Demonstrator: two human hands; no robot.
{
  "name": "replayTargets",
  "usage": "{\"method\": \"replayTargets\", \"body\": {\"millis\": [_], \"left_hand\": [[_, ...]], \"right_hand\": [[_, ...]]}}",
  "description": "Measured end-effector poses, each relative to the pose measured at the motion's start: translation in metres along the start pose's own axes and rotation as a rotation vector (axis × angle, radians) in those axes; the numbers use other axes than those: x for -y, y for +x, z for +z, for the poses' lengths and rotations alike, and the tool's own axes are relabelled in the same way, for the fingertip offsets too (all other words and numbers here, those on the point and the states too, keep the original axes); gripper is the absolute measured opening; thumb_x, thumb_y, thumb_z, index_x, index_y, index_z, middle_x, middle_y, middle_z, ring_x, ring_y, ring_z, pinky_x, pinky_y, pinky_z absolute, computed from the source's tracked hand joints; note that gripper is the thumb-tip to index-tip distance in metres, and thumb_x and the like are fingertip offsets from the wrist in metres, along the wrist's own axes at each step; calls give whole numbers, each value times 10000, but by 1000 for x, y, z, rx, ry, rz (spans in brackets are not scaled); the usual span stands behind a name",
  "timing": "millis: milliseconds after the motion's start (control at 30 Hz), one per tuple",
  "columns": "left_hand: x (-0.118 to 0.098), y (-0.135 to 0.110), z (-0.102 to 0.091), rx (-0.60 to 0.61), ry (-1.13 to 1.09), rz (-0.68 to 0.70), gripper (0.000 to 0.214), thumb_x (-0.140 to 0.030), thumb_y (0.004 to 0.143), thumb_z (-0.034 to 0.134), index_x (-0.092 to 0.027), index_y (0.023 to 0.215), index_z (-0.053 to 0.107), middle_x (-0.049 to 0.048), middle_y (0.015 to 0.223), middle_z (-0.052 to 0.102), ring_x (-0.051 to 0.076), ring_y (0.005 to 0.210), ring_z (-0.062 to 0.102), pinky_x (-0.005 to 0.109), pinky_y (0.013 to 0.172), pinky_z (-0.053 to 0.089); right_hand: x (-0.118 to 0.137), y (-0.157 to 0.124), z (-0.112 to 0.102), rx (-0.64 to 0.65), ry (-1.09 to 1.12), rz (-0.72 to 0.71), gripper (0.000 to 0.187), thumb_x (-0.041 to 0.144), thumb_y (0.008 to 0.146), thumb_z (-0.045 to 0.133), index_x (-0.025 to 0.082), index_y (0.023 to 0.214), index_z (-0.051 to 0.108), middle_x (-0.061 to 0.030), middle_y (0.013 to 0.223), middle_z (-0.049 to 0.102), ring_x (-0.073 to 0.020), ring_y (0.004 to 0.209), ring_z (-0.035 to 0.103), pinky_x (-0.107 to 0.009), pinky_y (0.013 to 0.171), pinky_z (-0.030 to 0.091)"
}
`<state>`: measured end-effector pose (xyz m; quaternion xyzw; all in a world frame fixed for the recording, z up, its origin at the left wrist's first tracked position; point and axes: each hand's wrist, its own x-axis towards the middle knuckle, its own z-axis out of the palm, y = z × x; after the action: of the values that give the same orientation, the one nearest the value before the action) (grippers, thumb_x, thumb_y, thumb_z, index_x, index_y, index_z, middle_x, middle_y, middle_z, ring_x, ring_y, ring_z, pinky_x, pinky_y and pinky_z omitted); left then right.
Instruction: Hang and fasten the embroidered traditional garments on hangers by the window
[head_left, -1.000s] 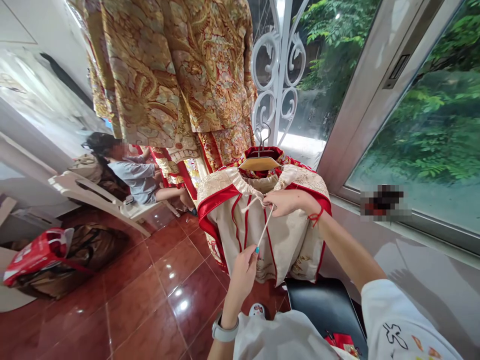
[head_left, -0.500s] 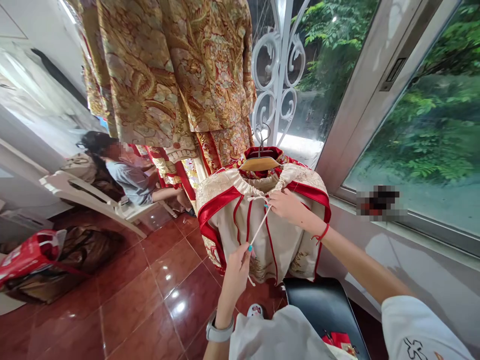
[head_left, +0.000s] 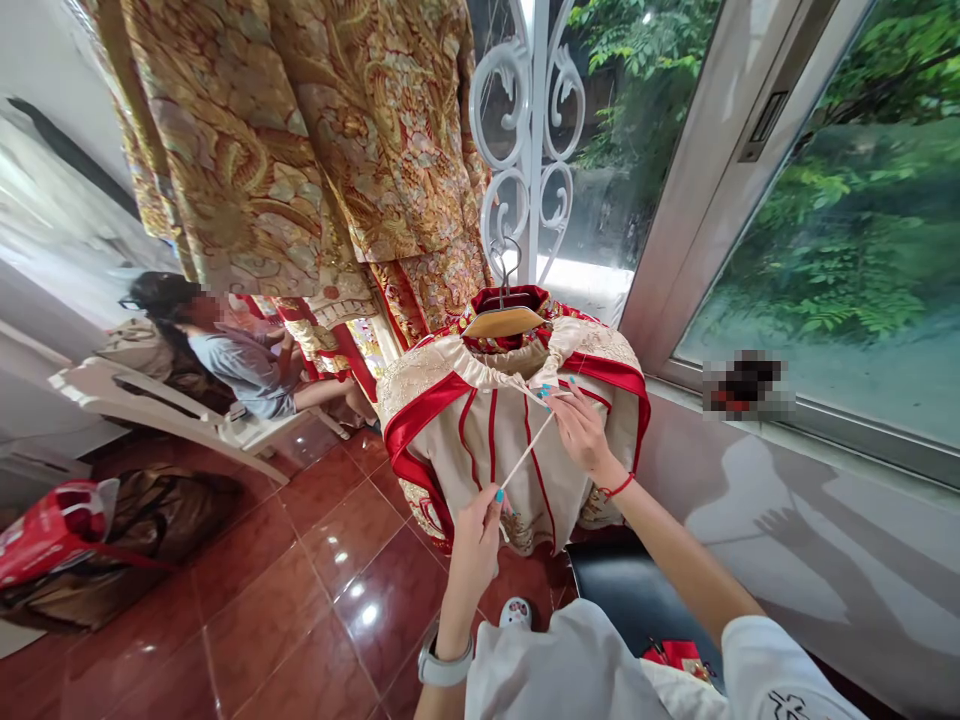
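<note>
Two hands engage one thin, round, cream textile cord (head_left: 526,454) at the front neck opening of a cream, gold-embroidered fabric garment with broad red satin edging (head_left: 424,415). The garment hangs below a pale wooden hanger with a metal hook (head_left: 504,321). Left hand (head_left: 474,535): thumb and fingers pinched on the lower part of the cord, in front of the garment. Right hand (head_left: 581,425): fingertips gathered on the upper part, just beside the ruffled cream neckline (head_left: 480,372); their exact overlap is too small to resolve. Handling: the cord should be treated as light, limp and flexible, able to bear tension but not push; its surface may slip slightly under a loose pinch. Grip points: take hold between thumb and forefinger, well along the free length, with a second pinch close to the neckline so that the gathered fabric is not strained. The garment appears soft and readily creased; support it at the edging, clear of the embroidery. Orientation: the cord's long axis lies obliquely across the garment front, straight between the hands, sloping from the neckline down towards the person's left. A black padded chair (head_left: 634,585) stands below the garment's hem, with a small red packet (head_left: 680,655) near its closest edge.
</note>
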<state>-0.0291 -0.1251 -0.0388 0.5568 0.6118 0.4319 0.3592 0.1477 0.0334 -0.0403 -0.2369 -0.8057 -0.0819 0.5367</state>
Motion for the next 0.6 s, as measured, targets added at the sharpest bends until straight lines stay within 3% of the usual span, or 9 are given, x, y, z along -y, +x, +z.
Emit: {"method": "replayTargets", "body": {"millis": [67, 133, 367, 600], "left_hand": [[0, 0, -1, -33, 5, 10, 390, -455, 943, 337, -201, 686, 484, -11, 625, 488, 139, 587, 440, 250, 591, 326], [0, -1, -3, -57, 22, 28, 383, -440, 944, 337, -202, 685, 488, -4, 633, 509, 145, 602, 467, 253, 610, 340], [1, -1, -3, -24, 13, 29, 342, -406, 926, 360, -205, 673, 470, -15, 616, 467, 135, 575, 430, 243, 578, 323], [6, -4, -4, -32, -3, 18, 368, -442, 933, 354, -204, 680, 475, -3, 639, 488, 146, 609, 461, 250, 608, 346]], "right_hand": [[3, -6, 7, -104, 17, 14, 409, 77, 928, 460, 268, 1270, 577, -53, 1022, 713, -206, 984, 671, -547, 1056, 478], [7, -8, 13, -127, 9, 54, 353, 94, 922, 478, 265, 1207, 597, -49, 993, 706, -207, 959, 669, -554, 1035, 482], [26, 17, 10, 141, -140, 181, 271, 116, 906, 495, 197, 1142, 603, -86, 963, 696, -242, 882, 626, -437, 845, 480], [30, 33, 3, 181, -28, 172, 150, 177, 948, 506, 199, 1037, 626, -81, 895, 696, -231, 792, 633, -358, 710, 504]]}}
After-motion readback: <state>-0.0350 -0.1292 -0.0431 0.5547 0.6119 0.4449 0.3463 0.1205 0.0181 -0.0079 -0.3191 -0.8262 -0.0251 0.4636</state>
